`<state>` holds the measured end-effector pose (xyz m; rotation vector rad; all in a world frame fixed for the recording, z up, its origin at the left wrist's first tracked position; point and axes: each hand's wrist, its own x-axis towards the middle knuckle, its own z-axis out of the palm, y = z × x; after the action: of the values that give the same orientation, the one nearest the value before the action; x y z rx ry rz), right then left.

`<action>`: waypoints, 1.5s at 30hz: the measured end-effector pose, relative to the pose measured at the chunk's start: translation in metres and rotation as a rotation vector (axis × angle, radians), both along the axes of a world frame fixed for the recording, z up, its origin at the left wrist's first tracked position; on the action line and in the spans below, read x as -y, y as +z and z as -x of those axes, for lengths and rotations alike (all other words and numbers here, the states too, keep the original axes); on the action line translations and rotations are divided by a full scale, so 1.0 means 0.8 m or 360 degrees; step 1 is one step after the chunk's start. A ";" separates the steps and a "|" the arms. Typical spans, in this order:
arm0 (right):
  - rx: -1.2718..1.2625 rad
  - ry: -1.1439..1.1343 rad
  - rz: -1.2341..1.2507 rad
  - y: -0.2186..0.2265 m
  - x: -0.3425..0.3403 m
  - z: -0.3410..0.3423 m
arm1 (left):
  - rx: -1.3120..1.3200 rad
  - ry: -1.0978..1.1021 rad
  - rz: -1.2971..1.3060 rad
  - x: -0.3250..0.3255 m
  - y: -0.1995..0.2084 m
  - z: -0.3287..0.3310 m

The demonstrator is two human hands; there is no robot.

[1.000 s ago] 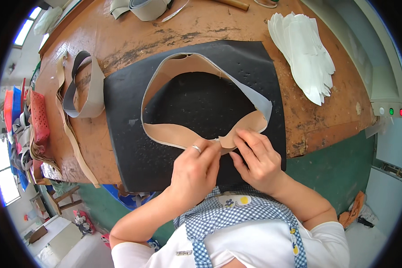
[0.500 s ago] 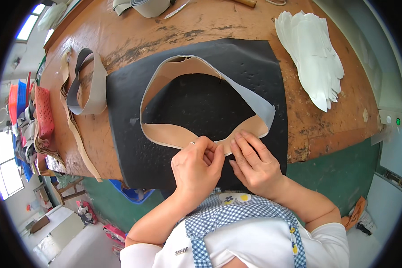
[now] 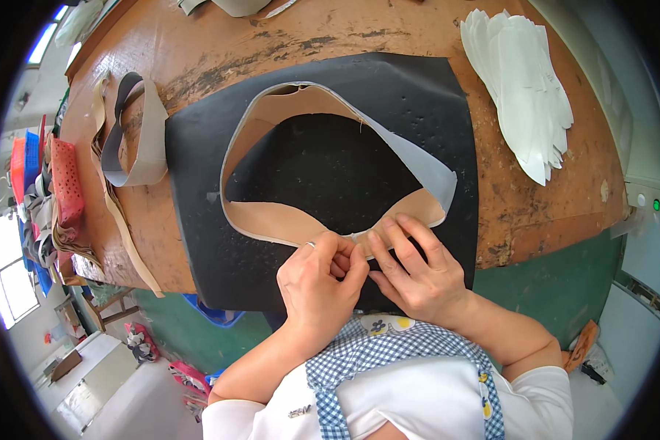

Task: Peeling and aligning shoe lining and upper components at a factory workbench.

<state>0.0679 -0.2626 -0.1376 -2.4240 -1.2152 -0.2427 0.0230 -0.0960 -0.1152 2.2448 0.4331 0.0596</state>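
A closed loop of wide strip material (image 3: 269,221), tan inside and pale grey outside, stands on a black mat (image 3: 433,88). My left hand (image 3: 319,279) pinches the loop's near edge between thumb and curled fingers, close to a dip in the band. Just right of it, my right hand (image 3: 425,271) has its fingers stretched over the tan inner face, with the thumb below the near edge. The fingertips of both hands are close together at the dip. What lies under the left fingertips is hidden.
The mat covers the front of a worn wooden table (image 3: 521,235). Left of it stand a grey strip loop (image 3: 150,139) and a long tan strip (image 3: 125,227). White pointed cut pieces (image 3: 517,95) are stacked at right. A red basket (image 3: 66,183) is at far left.
The left hand keeps its pinch on the near edge. The right hand's fingers have shifted slightly and spread a little along the band. The view has moved a little.
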 end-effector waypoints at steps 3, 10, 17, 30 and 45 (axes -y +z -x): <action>0.0007 0.0001 0.0014 0.001 0.000 0.000 | 0.0015 -0.0032 -0.0059 0.000 -0.001 0.000; -0.0010 0.0009 0.0063 0.006 -0.001 0.000 | 0.0018 -0.0074 -0.0075 -0.003 0.001 0.000; -0.0026 0.0050 0.0115 0.005 -0.001 0.003 | 0.0019 -0.0090 -0.0032 -0.008 0.001 0.005; 0.0005 0.0102 0.0347 0.013 -0.010 0.007 | 0.0501 -0.0509 -0.0704 -0.031 -0.007 0.033; 0.0113 0.0479 0.0225 0.021 0.012 -0.031 | 0.0682 -0.1373 -0.0880 -0.100 -0.015 0.008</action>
<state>0.0926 -0.2724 -0.1210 -2.3223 -1.6577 -0.1586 0.0168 -0.0158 -0.1275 2.6634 -0.8846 0.2208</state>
